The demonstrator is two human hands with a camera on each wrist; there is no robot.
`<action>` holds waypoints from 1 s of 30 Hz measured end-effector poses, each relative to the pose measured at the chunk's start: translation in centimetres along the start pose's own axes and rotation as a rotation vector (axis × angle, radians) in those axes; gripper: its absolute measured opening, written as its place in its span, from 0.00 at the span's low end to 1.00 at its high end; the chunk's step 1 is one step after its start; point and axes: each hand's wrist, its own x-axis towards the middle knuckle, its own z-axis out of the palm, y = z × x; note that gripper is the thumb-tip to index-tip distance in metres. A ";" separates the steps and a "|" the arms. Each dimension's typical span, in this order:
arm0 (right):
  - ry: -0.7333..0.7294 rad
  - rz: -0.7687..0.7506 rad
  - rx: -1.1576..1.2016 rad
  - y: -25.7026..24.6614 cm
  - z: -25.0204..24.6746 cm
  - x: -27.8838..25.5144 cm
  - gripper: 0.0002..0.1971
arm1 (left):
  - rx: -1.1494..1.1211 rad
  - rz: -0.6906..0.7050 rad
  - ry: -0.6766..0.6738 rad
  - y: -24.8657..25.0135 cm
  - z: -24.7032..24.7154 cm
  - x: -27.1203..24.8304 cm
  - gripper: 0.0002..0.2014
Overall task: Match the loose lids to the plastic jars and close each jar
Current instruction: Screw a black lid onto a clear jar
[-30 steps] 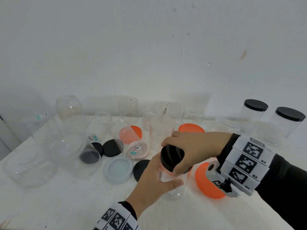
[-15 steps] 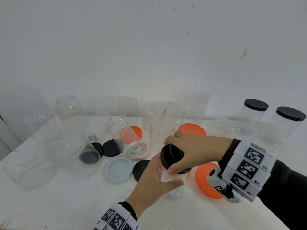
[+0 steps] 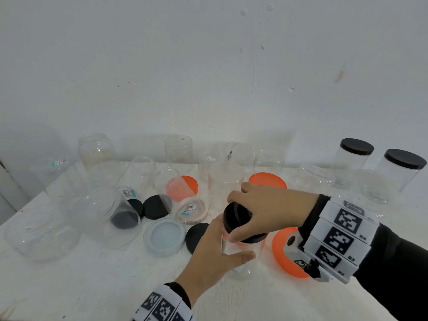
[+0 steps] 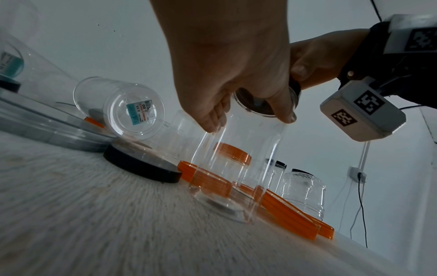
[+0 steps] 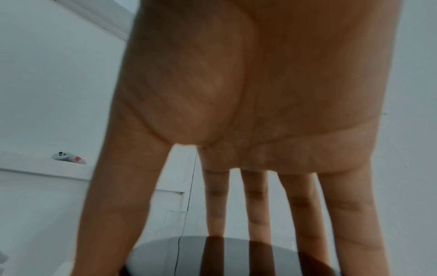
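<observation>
Head view: loose black lids, orange lid and open jars crowd frame centre. Left hand grips clear jar; right hand clamps black lid on top.
L wrist: jar upright, centre.
R wrist: fingers spread over lid, lower frame.

Probably a plain data-recording room: bare white wall, white table, tagged wristbands.

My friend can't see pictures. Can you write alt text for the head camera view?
A right hand grips a black lid on a clear jar that the left hand holds upright on a white table. Open jars and loose lids lie behind.
</observation>
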 end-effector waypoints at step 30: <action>0.016 -0.091 0.062 0.8 0.8 -0.5 0.39 | -0.042 -0.003 -0.005 -0.1 0.2 -0.1 0.37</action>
